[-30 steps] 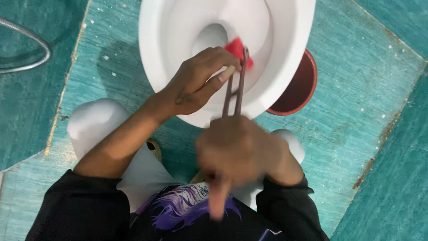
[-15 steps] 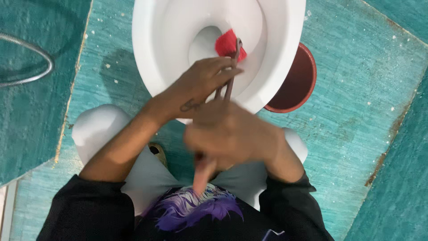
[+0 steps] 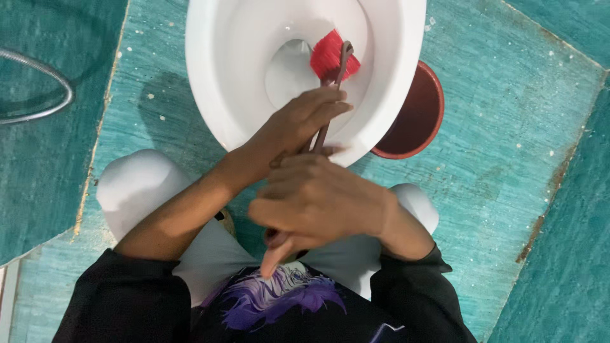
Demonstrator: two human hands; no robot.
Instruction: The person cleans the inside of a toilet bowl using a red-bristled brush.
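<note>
A white toilet bowl (image 3: 216, 76) fills the top middle of the head view. A toilet brush (image 3: 332, 57) with red bristles and a thin brown handle rests inside the bowl, against its right inner wall. My left hand (image 3: 295, 127) grips the handle partway down, just over the bowl's near rim. My right hand (image 3: 314, 200) is closed around the lower end of the handle, close to my body. Where the handle passes under both hands it is hidden.
A dark red round bucket (image 3: 416, 114) stands on the floor right of the bowl. The floor is worn teal tile (image 3: 508, 159). A metal hose (image 3: 38, 89) curves at the far left. My knees in pale shorts (image 3: 136, 187) flank the bowl.
The brush head has moved up and slightly left inside the bowl. Both hands have shifted a little with the handle, keeping their grip.
</note>
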